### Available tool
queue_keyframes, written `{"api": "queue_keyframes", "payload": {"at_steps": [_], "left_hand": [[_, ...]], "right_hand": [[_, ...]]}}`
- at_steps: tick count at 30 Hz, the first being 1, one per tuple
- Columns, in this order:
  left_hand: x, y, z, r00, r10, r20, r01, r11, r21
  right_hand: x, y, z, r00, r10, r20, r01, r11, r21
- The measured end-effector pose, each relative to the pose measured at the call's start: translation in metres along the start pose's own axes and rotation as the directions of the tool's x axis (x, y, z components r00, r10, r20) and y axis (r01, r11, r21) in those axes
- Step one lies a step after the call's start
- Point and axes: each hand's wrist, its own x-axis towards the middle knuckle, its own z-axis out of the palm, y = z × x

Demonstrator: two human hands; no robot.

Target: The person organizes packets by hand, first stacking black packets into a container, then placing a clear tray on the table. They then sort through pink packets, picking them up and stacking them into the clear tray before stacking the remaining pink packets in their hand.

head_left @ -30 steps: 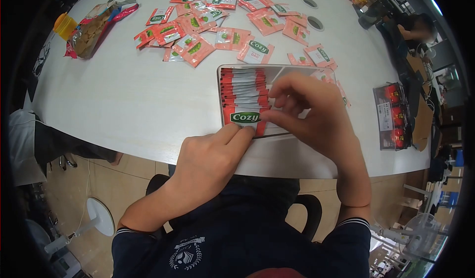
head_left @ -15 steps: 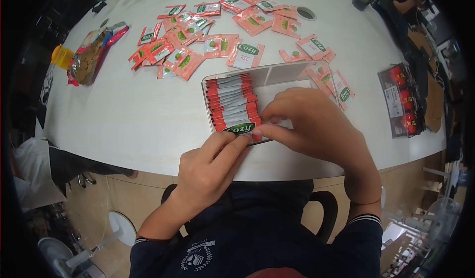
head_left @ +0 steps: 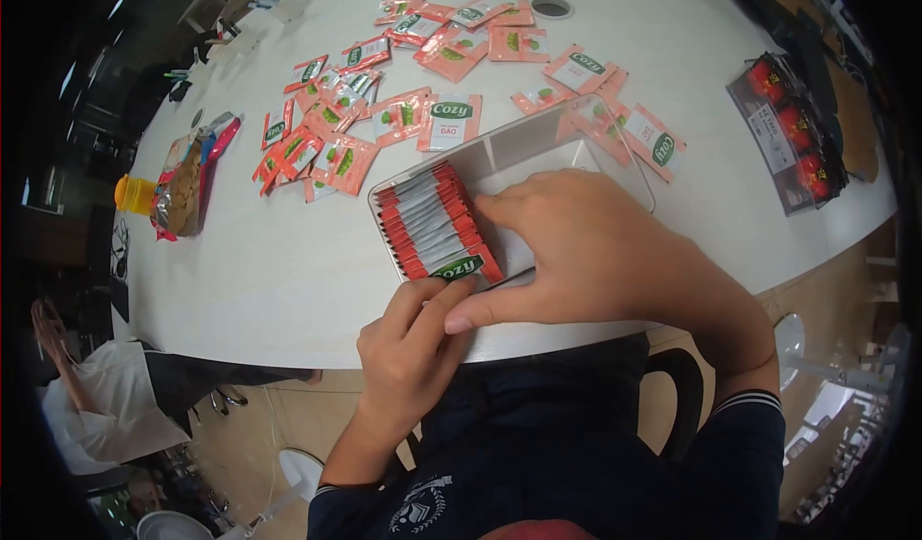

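A clear plastic box [head_left: 501,146] stands near the table's front edge. A packed row of red and silver Cozy sachets [head_left: 429,221] fills its left part, and the right part shows a bare white bottom. My left hand [head_left: 408,348] is at the box's front left corner, fingers bent together against the front sachet; whether they grip it is hidden. My right hand [head_left: 595,252] reaches over the box with thumb and fingers apart, fingertips at the row's right side and thumb outside the front wall. Nothing shows between them.
Loose Cozy sachets [head_left: 449,122] lie scattered behind the box. A snack bag [head_left: 180,189] and a yellow-capped container [head_left: 134,194] are at left, a pack of red items [head_left: 789,132] at right. A person in white [head_left: 110,396] is at lower left.
My right thumb has moved away from the sachets to outside the box front, and that hand has spread wider. The row now leans more. The view has shifted and turned.
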Motion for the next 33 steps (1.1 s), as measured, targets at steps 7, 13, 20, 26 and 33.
{"api": "queue_keyframes", "payload": {"at_steps": [7, 13, 20, 26, 33], "left_hand": [[0.003, 0.003, -0.001, 1.0, -0.004, 0.014, 0.004, 1.0, 0.019], [-0.004, 0.003, 0.006, 0.998, -0.062, -0.017, 0.063, 0.998, 0.012], [-0.004, -0.002, 0.011, 0.998, -0.008, -0.064, 0.009, 1.0, 0.002], [-0.002, 0.003, 0.007, 0.999, -0.028, -0.03, 0.029, 0.999, 0.027], [-0.002, 0.004, 0.008, 0.998, -0.053, -0.034, 0.053, 0.999, 0.004]], "right_hand": [[0.002, -0.007, 0.001, 0.989, 0.041, 0.141, -0.032, 0.998, -0.062], [0.01, 0.003, 0.009, 0.998, 0.024, -0.051, -0.028, 0.997, -0.067], [0.015, -0.002, 0.008, 0.999, 0.026, -0.025, -0.026, 0.999, -0.021], [0.015, -0.001, 0.006, 0.999, 0.029, -0.024, -0.029, 1.0, 0.002], [0.013, -0.003, -0.005, 0.997, 0.067, 0.03, -0.067, 0.998, -0.01]]}}
